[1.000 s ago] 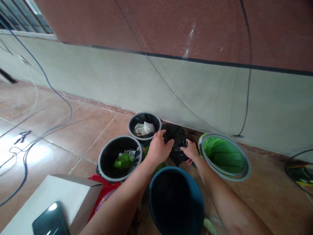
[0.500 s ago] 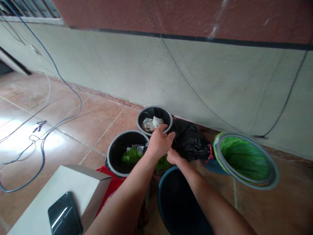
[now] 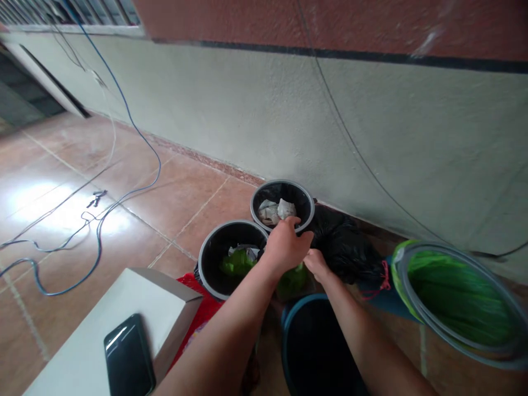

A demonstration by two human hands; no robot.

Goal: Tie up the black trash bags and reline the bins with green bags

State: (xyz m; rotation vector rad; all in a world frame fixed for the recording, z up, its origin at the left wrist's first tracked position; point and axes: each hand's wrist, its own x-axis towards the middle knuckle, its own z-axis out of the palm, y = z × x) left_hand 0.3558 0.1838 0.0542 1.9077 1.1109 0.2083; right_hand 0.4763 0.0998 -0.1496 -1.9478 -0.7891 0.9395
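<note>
Close together in the middle, both my hands are over a green plastic bag (image 3: pixel 292 281), whose top is mostly hidden beneath them. My left hand (image 3: pixel 289 246) has its index finger and thumb apart, while the lower fingers are curled out of sight at the bag. Fingers closed at the bag's top, my right hand (image 3: pixel 317 264) nearly touches the left. Just below them stands a dark bin with a blue rim (image 3: pixel 289 314). A black bag (image 3: pixel 346 247) lies to the right, behind my right hand.
Left are two grey-rimmed bins: one (image 3: pixel 202 261) with green plastic and rubbish, another (image 3: pixel 311 206) with crumpled white paper. A green-lined bin (image 3: pixel 406 297) tilts at right. A phone (image 3: pixel 128 355) lies on a white box (image 3: pixel 88 335). Blue cable (image 3: pixel 99 247) crosses the floor.
The view has shifted, so everything appears moved, mostly rightward. My hands stay close together over the green bag, with little change in their pose.
</note>
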